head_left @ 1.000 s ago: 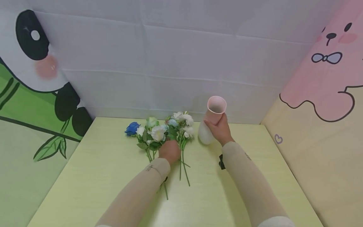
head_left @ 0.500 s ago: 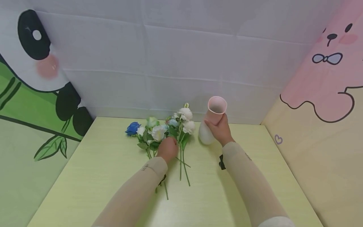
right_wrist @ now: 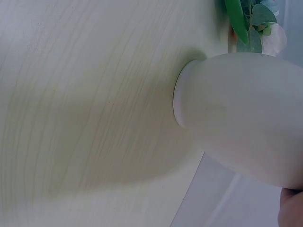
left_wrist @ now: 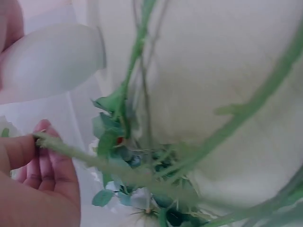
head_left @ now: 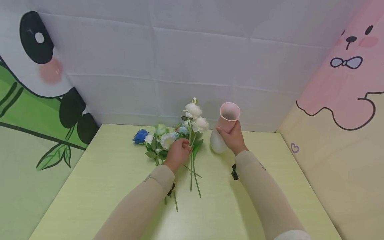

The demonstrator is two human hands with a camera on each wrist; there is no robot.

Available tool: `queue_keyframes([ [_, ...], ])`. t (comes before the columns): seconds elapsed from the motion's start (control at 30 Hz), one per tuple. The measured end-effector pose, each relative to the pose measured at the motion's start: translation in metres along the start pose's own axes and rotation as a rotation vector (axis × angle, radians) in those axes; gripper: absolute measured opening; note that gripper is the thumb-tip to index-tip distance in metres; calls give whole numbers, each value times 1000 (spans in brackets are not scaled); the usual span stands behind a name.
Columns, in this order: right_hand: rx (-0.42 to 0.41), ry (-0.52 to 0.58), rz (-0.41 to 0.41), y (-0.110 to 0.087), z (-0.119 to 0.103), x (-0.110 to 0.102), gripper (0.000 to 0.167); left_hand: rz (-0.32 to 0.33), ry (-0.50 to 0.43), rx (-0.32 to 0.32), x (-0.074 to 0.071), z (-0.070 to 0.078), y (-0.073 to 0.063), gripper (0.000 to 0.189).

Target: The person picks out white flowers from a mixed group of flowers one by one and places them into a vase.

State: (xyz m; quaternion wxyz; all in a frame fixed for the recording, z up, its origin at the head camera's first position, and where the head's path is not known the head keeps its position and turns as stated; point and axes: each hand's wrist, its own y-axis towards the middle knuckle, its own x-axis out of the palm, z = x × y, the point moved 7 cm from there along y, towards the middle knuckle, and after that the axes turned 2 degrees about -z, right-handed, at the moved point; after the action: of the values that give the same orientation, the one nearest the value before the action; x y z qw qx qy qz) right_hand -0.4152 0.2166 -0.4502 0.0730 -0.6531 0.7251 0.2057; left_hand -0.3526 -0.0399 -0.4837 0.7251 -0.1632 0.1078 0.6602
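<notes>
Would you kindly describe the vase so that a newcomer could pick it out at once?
Start at the pale yellow table and look toward its far edge, just right of the flowers in the head view. There the right hand grips the vase. Pink at the mouth and white below, it is the one hollow vessel beside leafy, stemmed blooms.

In the head view, right of centre, a slim gap lets us between white flowers (head_left: 200, 124) and vase (head_left: 218, 141). Below, we have a wider lane over the counter (head_left: 217, 193), flanked by green stems (head_left: 191, 181) and the right sleeve (head_left: 267, 190).
</notes>
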Motion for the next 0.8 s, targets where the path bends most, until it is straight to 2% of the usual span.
queue_keyframes([
  [0.1, -11, 4, 0, 1, 0, 0, 87, -4, -85, 10, -1, 8, 0, 29],
  [0.33, -4, 2, -7, 0, -1, 1, 86, 3, -167, 57, -4, 28, 1, 21],
  [0.47, -9, 2, -13, -2, -3, 0, 85, -2, -154, 103, -4, 40, 0, 20],
  [0.63, -6, 7, -11, -2, -4, -1, 86, 16, -63, 170, -6, 57, -2, 23],
  [0.8, -10, 9, -10, -2, -3, 0, 85, 43, -64, 255, -9, 75, -4, 19],
])
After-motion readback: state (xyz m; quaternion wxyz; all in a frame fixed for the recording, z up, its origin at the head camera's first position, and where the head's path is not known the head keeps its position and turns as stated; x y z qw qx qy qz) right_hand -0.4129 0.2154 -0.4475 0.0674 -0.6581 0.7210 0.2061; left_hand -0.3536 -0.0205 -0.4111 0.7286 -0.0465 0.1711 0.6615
